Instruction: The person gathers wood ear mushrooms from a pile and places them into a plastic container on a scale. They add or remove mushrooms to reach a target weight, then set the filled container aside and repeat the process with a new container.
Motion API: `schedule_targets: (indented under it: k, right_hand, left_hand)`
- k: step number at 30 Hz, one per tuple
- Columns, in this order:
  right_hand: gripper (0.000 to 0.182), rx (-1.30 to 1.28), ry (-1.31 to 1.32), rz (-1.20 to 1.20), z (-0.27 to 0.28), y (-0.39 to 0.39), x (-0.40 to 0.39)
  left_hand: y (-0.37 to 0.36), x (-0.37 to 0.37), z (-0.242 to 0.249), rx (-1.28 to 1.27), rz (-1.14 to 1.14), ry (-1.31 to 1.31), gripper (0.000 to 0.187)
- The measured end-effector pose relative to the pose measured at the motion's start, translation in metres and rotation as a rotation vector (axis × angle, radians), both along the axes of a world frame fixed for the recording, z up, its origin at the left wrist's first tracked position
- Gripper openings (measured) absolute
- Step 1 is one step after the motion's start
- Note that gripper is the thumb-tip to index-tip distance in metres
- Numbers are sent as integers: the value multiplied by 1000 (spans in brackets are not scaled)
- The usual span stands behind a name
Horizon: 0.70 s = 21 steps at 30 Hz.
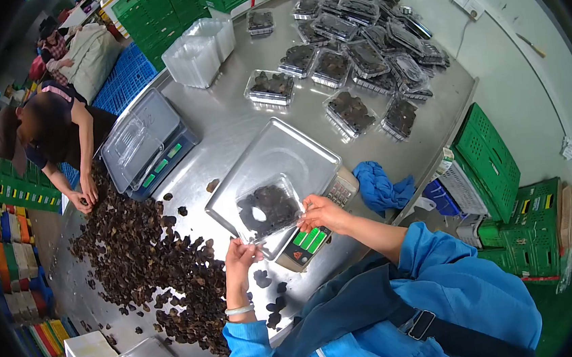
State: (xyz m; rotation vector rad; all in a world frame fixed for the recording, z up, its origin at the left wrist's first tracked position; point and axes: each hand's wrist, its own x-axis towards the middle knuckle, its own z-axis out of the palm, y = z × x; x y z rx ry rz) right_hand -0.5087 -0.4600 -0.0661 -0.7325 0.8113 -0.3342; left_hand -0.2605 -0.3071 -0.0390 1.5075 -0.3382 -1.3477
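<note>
A clear plastic box (pixel 271 205) filled with dark, wood-ear-like mushrooms is between my two hands, over the metal pan (pixel 297 154) of a weighing scale (pixel 339 191). My left hand (pixel 240 256) grips its near left corner, fingers closed on the rim. On the right side, my right hand (pixel 323 214) pinches the box's edge, just above the scale's green display (pixel 309 239). White glare covers part of the box. Left of the scale spreads a large heap of loose dark mushrooms (pixel 150 258).
Packed boxes (pixel 369 42) pile up at the back right. Stacked clear trays (pixel 200 50) stand at the back, near a second scale (pixel 143 143). A person (pixel 50 131) handles the heap from the left. A blue cloth (pixel 382 185) lies right of my scale; green crates (pixel 485 161) stand beyond the table edge.
</note>
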Motion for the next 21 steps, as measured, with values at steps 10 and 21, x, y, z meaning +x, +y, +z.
schedule_targets:
  k: [10,21]
  right_hand:
    - [14,-293,89,-323,28,-68,-40]
    - [32,-528,147,-414,97,-173,-36]
  left_hand:
    - [35,35,29,-161,82,-180,42]
    - [438,266,21,727,670,-1906,57]
